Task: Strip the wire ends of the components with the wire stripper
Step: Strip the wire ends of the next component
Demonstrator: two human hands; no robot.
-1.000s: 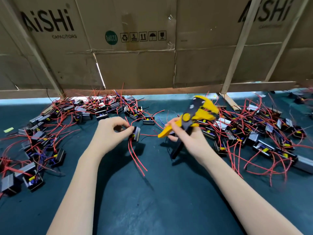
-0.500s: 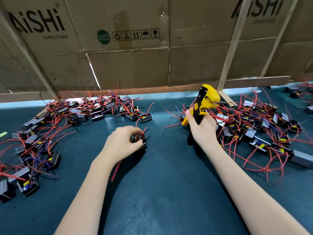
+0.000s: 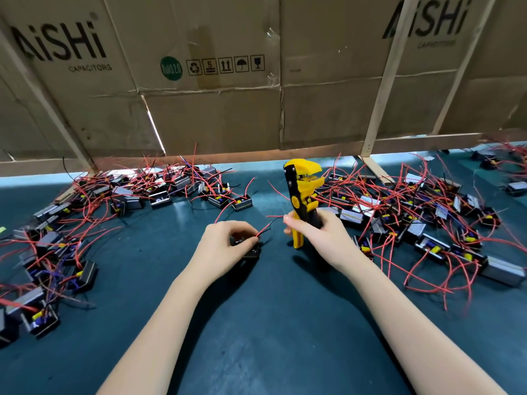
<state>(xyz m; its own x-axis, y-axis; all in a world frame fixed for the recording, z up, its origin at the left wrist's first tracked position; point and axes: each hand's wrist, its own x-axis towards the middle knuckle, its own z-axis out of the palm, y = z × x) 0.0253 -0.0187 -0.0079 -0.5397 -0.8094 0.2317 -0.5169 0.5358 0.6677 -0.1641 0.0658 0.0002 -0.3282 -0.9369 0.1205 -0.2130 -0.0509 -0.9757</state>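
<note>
So the left hand (image 3: 225, 246) pinched a black component (image 3: 247, 249) down on the table (image 3: 271, 323), red wire (image 3: 263, 230) poking toward the upright wire stripper (image 3: 302, 195) gripped by the right hand (image 3: 316, 235), looked like between strips, next move needing that wire end fed into the jaws.

Both forearms (image 3: 159, 323) bare, no sleeves or gloves.

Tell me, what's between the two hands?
In the head view, only thin wire ends poke from the left hand toward the right hand, over bare green table.
</note>
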